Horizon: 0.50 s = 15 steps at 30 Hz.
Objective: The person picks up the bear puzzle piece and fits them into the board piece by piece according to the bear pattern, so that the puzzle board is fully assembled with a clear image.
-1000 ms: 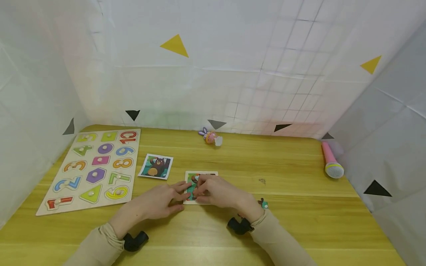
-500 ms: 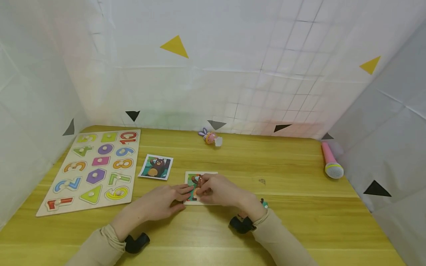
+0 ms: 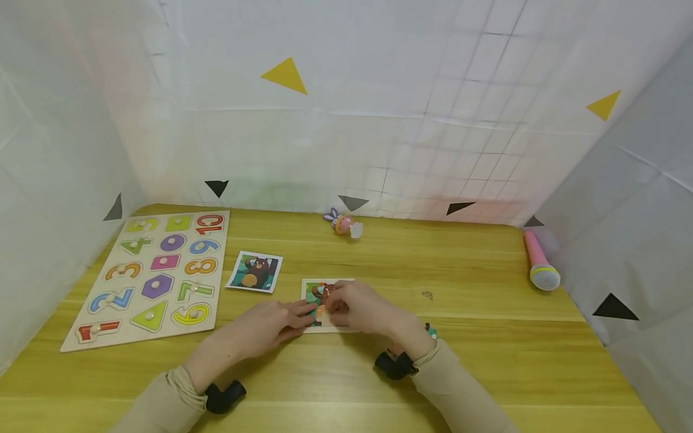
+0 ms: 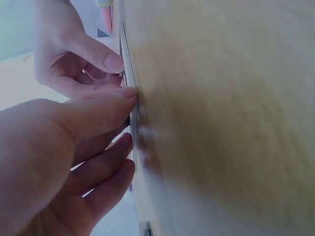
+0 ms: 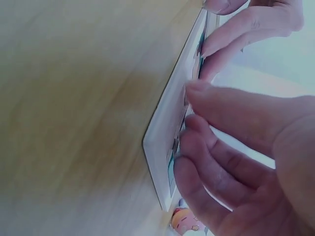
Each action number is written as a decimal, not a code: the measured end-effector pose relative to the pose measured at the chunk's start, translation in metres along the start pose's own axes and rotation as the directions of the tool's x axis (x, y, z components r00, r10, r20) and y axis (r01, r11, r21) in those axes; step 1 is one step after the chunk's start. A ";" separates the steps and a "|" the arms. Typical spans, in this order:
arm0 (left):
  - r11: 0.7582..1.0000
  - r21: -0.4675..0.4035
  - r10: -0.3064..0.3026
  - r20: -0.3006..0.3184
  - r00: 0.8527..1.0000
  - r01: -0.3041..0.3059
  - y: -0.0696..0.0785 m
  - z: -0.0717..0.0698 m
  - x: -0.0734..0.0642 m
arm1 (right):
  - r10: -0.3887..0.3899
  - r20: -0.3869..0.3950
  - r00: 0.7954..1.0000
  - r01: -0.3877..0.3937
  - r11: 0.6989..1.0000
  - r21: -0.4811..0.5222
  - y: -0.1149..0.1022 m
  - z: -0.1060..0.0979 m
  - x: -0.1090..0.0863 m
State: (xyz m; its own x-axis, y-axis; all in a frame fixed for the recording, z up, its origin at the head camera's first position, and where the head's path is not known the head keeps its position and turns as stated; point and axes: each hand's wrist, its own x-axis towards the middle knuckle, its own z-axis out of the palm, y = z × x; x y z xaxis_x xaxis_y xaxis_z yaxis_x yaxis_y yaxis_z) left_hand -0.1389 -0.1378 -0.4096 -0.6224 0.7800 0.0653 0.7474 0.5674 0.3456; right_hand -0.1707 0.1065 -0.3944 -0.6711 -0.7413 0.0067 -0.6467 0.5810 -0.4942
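A small bear picture puzzle board (image 3: 304, 288) with a pale rim lies flat on the table. My left hand (image 3: 267, 325) rests at its left side, fingers fairly straight on the picture; in the left wrist view its thumb (image 4: 110, 105) touches the near edge. My right hand (image 3: 365, 310) bends over the board's right half. Its thumb (image 5: 211, 98) and fingertips pinch a puzzle piece low against the board; the piece is mostly hidden. A bear picture card (image 3: 254, 272) lies up and left of the board.
A wooden number-and-shape board (image 3: 184, 240) fills the table's left. At the back lies a rabbit-eared toy (image 3: 343, 225); a pink toy microphone (image 3: 540, 264) is far right. Loose puzzle pieces (image 3: 430, 332) lie partly hidden by my right wrist.
My right hand has shifted slightly right over the board, and more of the bear picture shows beside its fingers. My left hand has edged a little right, its thumb now closer to the board.
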 end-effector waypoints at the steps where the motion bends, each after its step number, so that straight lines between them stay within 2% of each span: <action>1: 1.000 0.009 0.003 0.000 1.000 -0.003 0.000 0.000 0.000 | 0.012 -0.007 1.000 -0.012 1.000 0.000 0.000 0.000 0.000; 7: 0.999 0.032 0.001 0.003 1.000 -0.001 0.003 0.000 0.001 | 0.040 -0.018 0.999 -0.040 0.999 -0.010 0.005 0.001 -0.003; 15: 0.999 0.033 0.029 0.004 1.000 -0.029 0.004 0.001 0.002 | -0.002 0.013 1.000 0.002 0.998 0.066 0.015 -0.008 -0.014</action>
State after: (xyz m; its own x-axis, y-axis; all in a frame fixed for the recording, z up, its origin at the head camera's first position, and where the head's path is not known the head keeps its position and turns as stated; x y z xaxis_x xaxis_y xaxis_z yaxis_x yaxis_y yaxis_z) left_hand -0.1368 -0.1341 -0.4086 -0.5993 0.7973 0.0721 0.7727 0.5527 0.3122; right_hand -0.1740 0.1287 -0.3948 -0.6646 -0.7472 -0.0038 -0.6224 0.5564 -0.5505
